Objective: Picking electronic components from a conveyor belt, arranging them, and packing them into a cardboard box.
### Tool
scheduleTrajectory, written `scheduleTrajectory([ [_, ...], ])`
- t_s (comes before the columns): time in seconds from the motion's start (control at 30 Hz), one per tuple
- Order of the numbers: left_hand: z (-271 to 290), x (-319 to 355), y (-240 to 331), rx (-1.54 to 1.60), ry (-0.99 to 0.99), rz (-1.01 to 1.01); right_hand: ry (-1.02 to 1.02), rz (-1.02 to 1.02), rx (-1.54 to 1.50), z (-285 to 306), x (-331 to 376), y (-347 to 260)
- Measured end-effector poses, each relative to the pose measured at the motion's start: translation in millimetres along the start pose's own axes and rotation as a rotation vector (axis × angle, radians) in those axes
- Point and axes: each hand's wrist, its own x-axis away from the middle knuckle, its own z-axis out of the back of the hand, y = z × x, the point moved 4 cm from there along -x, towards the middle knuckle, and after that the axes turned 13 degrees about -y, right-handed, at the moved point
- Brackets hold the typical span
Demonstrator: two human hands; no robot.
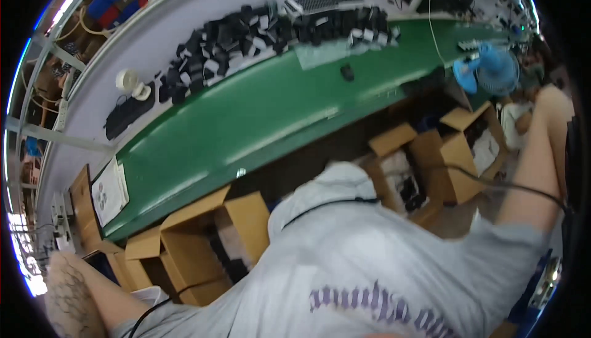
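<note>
Neither of my hands shows; both arms are bent, with the elbows out to the sides. My left arm (114, 298) reaches out at the lower left, and its patterned forearm (75, 304) runs off the lower edge. On the right my right arm (530, 164) is raised to the elbow, where the forearm folds back toward the dark rim. What either hand holds is hidden. Before me stands a long green workbench (246, 116). A heap of small black pieces, some with white parts (228, 46), lies along its far side. A single black piece (348, 72) lies apart from it.
Open cardboard boxes stand below the bench edge at the left (191, 255) and right (462, 169), with black and pale things inside. A blue fan (497, 70) stands at the right end. Sheets of paper (111, 193) lie at the left end. A dark cable (492, 183) crosses at right.
</note>
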Motion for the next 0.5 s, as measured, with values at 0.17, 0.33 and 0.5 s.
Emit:
scheduleTrajectory([
  [0.17,57.6,69.8,50.2,-0.213,0.087,0.076,-0.033,-0.036,0.161,-39.3,0.0,-7.6],
  [0.33,138.4,85.5,18.0,-0.512,0.208,0.200,-0.064,-0.018,0.238,-48.9,2.6,-24.5],
  [0.5,252.0,45.6,-88.5,-0.854,0.313,0.345,-0.099,0.001,0.270,-28.7,-21.3,-65.7],
])
